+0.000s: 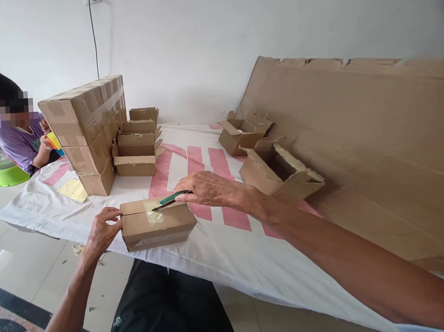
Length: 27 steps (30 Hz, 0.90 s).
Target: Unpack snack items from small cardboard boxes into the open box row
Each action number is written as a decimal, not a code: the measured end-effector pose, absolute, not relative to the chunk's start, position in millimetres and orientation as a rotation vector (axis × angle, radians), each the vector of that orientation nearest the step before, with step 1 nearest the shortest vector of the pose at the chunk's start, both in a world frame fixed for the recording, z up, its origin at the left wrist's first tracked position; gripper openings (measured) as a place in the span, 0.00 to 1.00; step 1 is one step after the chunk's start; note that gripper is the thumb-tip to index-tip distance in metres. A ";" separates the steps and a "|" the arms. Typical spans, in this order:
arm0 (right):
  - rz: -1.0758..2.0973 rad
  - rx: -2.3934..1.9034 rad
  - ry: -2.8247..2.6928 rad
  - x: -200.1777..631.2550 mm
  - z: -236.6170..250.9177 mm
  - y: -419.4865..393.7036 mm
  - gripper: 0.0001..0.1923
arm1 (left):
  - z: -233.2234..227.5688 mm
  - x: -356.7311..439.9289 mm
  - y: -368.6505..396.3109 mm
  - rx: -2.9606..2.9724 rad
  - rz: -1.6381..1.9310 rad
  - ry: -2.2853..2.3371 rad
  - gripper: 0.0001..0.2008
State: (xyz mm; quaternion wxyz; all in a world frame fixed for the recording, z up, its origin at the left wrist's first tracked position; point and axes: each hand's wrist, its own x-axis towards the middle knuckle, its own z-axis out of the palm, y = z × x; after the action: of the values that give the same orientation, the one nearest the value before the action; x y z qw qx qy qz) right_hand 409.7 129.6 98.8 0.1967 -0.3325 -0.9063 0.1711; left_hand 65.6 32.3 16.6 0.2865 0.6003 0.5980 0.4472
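Note:
A closed cardboard box (158, 237) lies near the front edge of the cloth-covered table, a piece of clear tape (155, 217) across its top seam. My left hand (102, 232) is closed at the box's left end, fingertips at its upper corner and side. In my right hand (204, 188) is a green utility knife (171, 198), held above the box's right half. Its blade points left and down, with the tip at the tape; whether it cuts in cannot be told.
Taped boxes (87, 114) are stacked at the left, beside a row of open boxes (135, 170). Two open cartons, one nearer (262, 176), stand right of centre. A large cardboard sheet (356, 143) leans on the wall. Another person (17, 136) is at the far left.

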 end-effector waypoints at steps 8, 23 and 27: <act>0.573 -1.103 -2.543 456.6 117.5 116.5 0.18 | 20.7 70.9 33.6 1.628 1.187 1.577 0.15; 0.081 -1.731 -1.826 530.1 -130.1 55.9 0.15 | 35.0 67.4 33.7 1.767 0.989 1.514 0.18; -0.033 -1.773 -1.824 523.6 -135.0 51.6 0.14 | 47.2 67.8 29.8 1.810 0.887 1.432 0.21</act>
State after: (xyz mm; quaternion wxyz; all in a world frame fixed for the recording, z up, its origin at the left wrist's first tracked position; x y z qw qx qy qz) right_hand 523.6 51.6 -135.0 0.2945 -0.6661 -0.6852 -0.0122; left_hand 67.8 29.8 47.2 0.3286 0.6915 0.5470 0.3387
